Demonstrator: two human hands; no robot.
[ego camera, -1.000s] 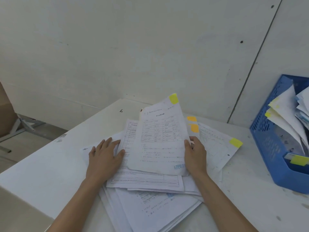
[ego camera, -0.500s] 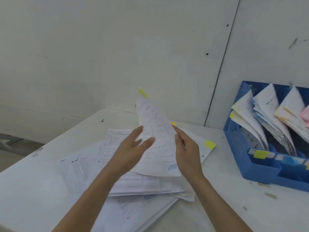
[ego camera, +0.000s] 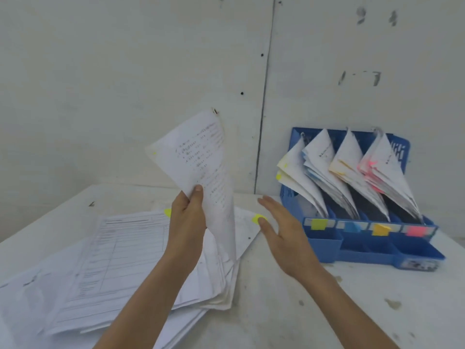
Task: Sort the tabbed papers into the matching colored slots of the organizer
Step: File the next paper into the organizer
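Note:
My left hand (ego camera: 187, 217) grips a printed sheet (ego camera: 201, 159) and holds it upright above the paper pile (ego camera: 130, 260); a faint yellow tab shows at the sheet's left corner. My right hand (ego camera: 281, 230) hovers flat with straight fingers between the pile and the blue organizer (ego camera: 377, 245), holding nothing. The organizer stands at the right with yellow (ego camera: 319, 224), blue (ego camera: 352, 226), orange (ego camera: 380, 229) and pink (ego camera: 415, 230) slot labels. Each slot holds leaning papers with matching tabs. Yellow tabs (ego camera: 258, 219) stick out of the pile.
The white table (ego camera: 327, 311) carries a few stains at the right. A white wall (ego camera: 125, 71) with a vertical seam rises directly behind the table and the organizer. The table's left edge drops away at the far left.
My left hand took the yellow-tabbed sheet and raised it off the pile. My right hand let go and moved right toward the organizer. The view swung right, showing the whole organizer.

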